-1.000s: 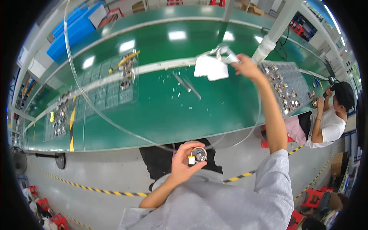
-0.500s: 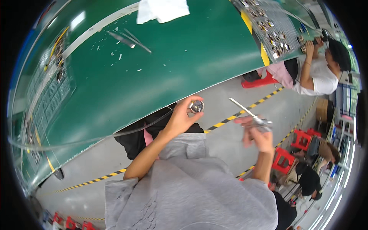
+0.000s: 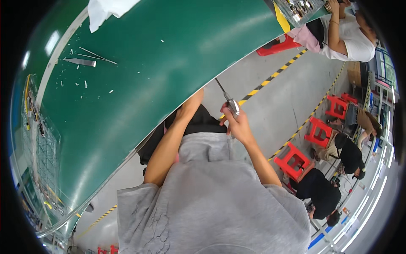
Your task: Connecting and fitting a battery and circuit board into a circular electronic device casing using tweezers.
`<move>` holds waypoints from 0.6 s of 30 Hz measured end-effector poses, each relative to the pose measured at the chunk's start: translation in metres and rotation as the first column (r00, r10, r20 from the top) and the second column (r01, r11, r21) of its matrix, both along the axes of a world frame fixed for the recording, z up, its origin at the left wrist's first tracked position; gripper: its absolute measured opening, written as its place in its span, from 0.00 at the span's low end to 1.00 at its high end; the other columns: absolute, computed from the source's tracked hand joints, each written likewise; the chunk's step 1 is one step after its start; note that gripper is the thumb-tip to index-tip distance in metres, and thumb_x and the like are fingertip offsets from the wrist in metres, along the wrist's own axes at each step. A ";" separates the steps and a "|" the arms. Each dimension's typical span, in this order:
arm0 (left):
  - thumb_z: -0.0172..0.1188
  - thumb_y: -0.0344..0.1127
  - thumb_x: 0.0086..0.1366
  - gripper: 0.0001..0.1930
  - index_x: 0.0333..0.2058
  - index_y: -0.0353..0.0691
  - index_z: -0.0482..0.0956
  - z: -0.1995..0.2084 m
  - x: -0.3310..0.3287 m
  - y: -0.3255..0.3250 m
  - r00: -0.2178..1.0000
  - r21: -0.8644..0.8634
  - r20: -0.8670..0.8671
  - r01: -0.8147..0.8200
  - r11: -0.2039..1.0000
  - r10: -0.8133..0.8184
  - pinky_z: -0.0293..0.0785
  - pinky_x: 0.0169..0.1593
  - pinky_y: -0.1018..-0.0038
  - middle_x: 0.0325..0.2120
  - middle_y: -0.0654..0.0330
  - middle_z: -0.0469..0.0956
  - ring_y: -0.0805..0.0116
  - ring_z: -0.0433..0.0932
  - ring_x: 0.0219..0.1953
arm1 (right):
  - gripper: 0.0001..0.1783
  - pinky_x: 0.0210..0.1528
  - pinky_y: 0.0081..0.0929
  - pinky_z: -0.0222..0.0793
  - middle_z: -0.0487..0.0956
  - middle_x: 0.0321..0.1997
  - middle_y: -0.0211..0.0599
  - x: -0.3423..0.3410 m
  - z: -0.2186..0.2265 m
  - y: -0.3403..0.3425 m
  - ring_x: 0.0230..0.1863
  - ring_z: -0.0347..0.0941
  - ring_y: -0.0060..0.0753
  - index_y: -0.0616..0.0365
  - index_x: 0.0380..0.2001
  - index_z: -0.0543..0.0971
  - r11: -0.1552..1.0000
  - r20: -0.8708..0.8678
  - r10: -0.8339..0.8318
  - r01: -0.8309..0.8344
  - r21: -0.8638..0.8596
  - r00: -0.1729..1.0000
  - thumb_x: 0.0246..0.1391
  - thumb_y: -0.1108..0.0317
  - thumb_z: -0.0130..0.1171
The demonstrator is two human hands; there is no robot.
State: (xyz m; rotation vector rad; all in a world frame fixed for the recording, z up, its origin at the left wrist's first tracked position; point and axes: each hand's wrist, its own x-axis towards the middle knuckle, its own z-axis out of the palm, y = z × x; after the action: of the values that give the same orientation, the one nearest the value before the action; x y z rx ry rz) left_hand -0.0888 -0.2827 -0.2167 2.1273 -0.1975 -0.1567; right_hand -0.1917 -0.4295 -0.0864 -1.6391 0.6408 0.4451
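My left hand (image 3: 191,105) reaches down at the near edge of the green table (image 3: 139,89). The table edge hides its fingers, so I cannot see whether it holds anything. To its right and a little lower, my right hand (image 3: 240,127) is closed around the handle of a silver hand tool (image 3: 233,107). A thin straight rod on this tool points up and left toward the table edge, apart from my left hand. The exact kind of tool is unclear.
Slim pointed metal tools (image 3: 80,62) and white scraps lie on the table. A white sheet (image 3: 108,12) is at the far edge. Clear trays with small parts stand left (image 3: 40,148) and far right (image 3: 298,10). A co-worker (image 3: 349,40) sits right; red stools (image 3: 318,134) stand behind.
My left hand has slipped behind the table edge, taking the small round shiny piece out of sight. My right hand has moved left with the tool. The whole view has shifted.
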 end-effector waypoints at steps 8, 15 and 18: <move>0.54 0.30 0.69 0.09 0.38 0.27 0.79 -0.009 0.006 -0.002 0.992 0.082 -0.035 -0.121 0.989 0.124 0.73 0.38 0.52 0.28 0.38 0.79 0.37 0.78 0.32 | 0.12 0.27 0.37 0.67 0.74 0.21 0.41 0.009 -0.030 0.024 0.25 0.75 0.37 0.60 0.40 0.74 0.906 0.063 0.252 -0.213 -0.367 0.966 0.67 0.61 0.56; 0.52 0.27 0.69 0.09 0.39 0.27 0.78 -0.020 0.005 0.008 0.987 0.158 -0.047 -0.146 0.977 0.155 0.72 0.39 0.52 0.28 0.38 0.79 0.37 0.79 0.33 | 0.13 0.33 0.46 0.68 0.76 0.24 0.54 0.016 -0.016 0.039 0.29 0.74 0.61 0.64 0.38 0.74 0.908 0.033 0.246 -0.218 -0.358 0.969 0.65 0.63 0.57; 0.51 0.28 0.70 0.10 0.41 0.28 0.79 -0.017 0.007 0.009 0.979 0.110 -0.089 -0.174 0.979 0.184 0.73 0.41 0.54 0.31 0.39 0.80 0.38 0.80 0.36 | 0.13 0.34 0.47 0.68 0.76 0.24 0.55 0.015 -0.018 0.036 0.30 0.75 0.61 0.64 0.39 0.74 0.907 0.047 0.259 -0.226 -0.354 0.965 0.65 0.62 0.56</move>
State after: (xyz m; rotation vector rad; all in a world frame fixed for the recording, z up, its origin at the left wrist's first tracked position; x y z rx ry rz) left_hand -0.0817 -0.2742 -0.2335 2.2200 0.0628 -0.1685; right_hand -0.1762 -0.3936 -0.1049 -2.0780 0.4630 0.4500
